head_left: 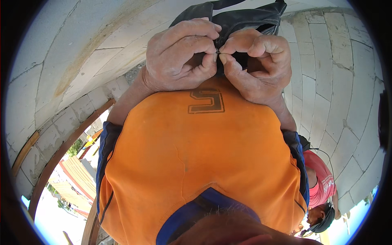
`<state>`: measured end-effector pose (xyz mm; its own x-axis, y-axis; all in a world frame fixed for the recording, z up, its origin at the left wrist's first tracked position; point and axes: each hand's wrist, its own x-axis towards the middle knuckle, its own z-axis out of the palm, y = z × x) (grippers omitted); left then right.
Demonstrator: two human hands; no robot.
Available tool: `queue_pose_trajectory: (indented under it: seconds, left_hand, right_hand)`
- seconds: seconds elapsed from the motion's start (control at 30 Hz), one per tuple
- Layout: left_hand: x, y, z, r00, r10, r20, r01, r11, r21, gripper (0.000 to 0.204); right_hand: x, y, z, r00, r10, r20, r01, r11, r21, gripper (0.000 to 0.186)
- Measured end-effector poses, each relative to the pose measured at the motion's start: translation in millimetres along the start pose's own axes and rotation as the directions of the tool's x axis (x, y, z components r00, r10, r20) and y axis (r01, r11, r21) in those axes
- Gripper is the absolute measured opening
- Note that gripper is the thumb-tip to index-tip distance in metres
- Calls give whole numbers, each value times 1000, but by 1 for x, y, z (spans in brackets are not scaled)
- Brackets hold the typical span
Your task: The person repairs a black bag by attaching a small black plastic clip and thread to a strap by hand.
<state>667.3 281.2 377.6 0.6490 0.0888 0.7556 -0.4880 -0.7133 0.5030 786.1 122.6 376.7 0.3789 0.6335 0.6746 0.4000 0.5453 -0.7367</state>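
Note:
My left hand [181, 55] and my right hand [259, 61] meet fingertip to fingertip at the upper middle. On each, thumb and forefinger are pinched together. Between the pinches sits a tiny dark thing, too small to name. Right behind the fingers is a black bag-like item [249, 18] with folds and a strap, partly hidden by my hands. Below them spreads the front of my orange shirt [204, 143], and both wrists rest close to its edge.
Pale block walls [322, 61] curve round both sides. At the left is an opening with a brown frame [61, 151], bright outdoors beyond it. A person in a pink shirt [320, 179] and dark headwear is at the lower right.

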Motion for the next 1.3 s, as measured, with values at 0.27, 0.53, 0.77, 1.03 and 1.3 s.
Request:
queue_pose_trajectory:
  seconds: [0.27,0.53,0.77,1.03,1.3]
  left_hand:
    - [2,-4,7,999,11,-37,-10,1000,19,13]
    - [2,-2,9,996,-18,-84,21,999,36,14]
    - [-1,-3,8,995,-60,-77,58,998,-18,15]
    - [7,5,-4,976,-209,51,214,971,-108,19]
    - [8,14,-14,917,-359,176,387,908,-161,13]
  right_hand:
    - [0,-5,-2,999,21,-41,-28,981,-194,33]
    - [3,-6,1,999,-32,-42,16,939,-343,34]
    - [10,-13,2,994,-90,62,108,884,-455,38]
    - [17,-12,-11,981,-61,187,132,910,-394,37]
    - [16,-10,-16,983,-22,185,88,931,-354,34]
